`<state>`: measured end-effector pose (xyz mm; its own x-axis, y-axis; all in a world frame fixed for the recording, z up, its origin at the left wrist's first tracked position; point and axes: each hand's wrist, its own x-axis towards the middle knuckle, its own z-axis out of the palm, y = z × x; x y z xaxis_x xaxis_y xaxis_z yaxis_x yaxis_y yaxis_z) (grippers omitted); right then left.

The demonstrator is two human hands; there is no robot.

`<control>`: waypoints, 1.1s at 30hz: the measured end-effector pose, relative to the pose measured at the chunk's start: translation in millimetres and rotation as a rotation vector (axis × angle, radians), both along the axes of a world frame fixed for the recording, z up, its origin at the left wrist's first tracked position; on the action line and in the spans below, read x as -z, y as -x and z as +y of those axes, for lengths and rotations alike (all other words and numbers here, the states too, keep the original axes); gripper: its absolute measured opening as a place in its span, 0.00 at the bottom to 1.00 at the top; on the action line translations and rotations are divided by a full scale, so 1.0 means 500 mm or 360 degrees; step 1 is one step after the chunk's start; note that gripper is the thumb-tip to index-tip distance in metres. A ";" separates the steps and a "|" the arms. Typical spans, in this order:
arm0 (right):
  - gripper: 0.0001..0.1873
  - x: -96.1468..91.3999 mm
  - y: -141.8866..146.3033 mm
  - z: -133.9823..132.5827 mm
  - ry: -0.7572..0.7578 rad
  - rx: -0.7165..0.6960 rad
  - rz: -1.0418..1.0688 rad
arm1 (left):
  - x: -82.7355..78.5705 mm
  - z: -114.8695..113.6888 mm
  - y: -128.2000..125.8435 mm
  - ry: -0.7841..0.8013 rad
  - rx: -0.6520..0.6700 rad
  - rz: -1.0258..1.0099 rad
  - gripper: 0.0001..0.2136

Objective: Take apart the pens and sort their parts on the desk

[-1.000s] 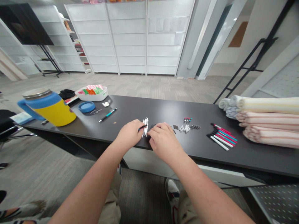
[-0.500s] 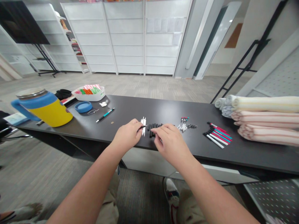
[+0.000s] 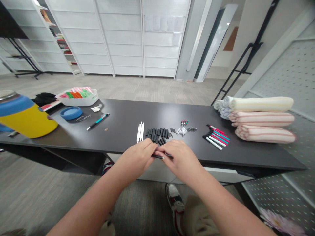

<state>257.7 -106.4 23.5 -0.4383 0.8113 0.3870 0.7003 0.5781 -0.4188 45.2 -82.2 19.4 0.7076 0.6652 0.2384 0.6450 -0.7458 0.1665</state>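
Note:
My left hand (image 3: 139, 156) is closed on a slim black pen part (image 3: 157, 156) with a small white tip, at the table's front edge. My right hand (image 3: 180, 154) meets it there, fingers closed around a short black tube (image 3: 168, 154), mostly hidden. Just beyond the hands lie several short black tubes (image 3: 164, 132) in rows. To their left are thin white sticks (image 3: 140, 132), resembling pen refills. On the right sit small white pieces (image 3: 182, 131), small dark metallic pieces (image 3: 192, 129) and red and green tipped pieces (image 3: 184, 122).
Coloured pen barrels (image 3: 218, 136) and rolled cloths (image 3: 264, 118) lie on the right of the dark table (image 3: 123, 111). At left are a yellow-blue mug (image 3: 27, 116), a blue lid (image 3: 71, 112), a teal-black pen (image 3: 98, 121) and a white basket (image 3: 92, 98).
Both hands have drawn back towards me from above the black tubes and come together. My right hand now holds a black tube. The view has shifted to the right.

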 end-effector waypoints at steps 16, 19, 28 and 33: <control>0.07 0.000 0.000 0.004 0.0138 -0.0003 0.0197 | 0.014 0.006 0.007 -0.0308 -0.0017 -0.0012 0.06; 0.07 -0.003 -0.001 0.009 0.0262 0.0044 0.0304 | 0.014 0.012 0.027 -0.0464 0.0004 0.0003 0.10; 0.07 -0.005 0.000 0.009 0.0323 0.0013 0.0382 | 0.017 0.013 0.040 -0.0584 0.0059 0.0064 0.13; 0.07 -0.001 0.001 0.012 0.0254 -0.0020 0.0360 | 0.021 0.014 0.039 -0.0492 0.0026 0.0066 0.19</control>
